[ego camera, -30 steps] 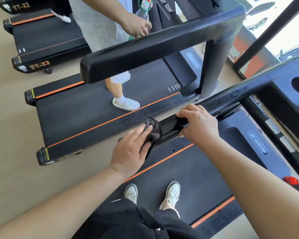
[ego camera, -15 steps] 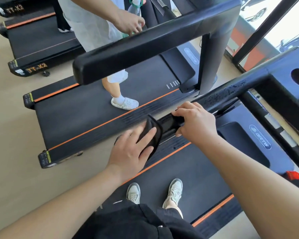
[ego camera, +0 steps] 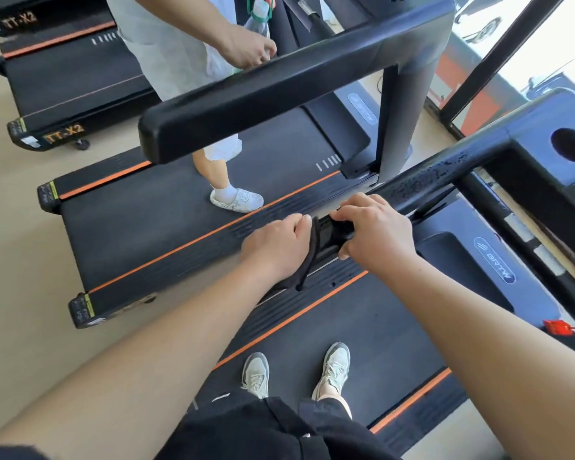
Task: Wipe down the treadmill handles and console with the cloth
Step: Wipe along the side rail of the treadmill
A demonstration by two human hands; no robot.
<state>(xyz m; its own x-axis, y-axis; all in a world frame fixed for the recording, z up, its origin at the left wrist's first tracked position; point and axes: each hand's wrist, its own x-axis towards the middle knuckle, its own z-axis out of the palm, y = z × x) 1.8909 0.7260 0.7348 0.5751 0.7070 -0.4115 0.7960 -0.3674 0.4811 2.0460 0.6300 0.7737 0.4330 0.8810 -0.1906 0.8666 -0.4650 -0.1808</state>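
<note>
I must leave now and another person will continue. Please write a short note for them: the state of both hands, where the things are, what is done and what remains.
Left hand: presses the black cloth against the near end of the left handle.
Right hand: grips the same handle just beyond the cloth.
Done: cannot confirm; the handle further up looks speckled, so probably not wiped yet.
Left: the rest of this handle, the other handle, and the console, at the right edge.
</note>
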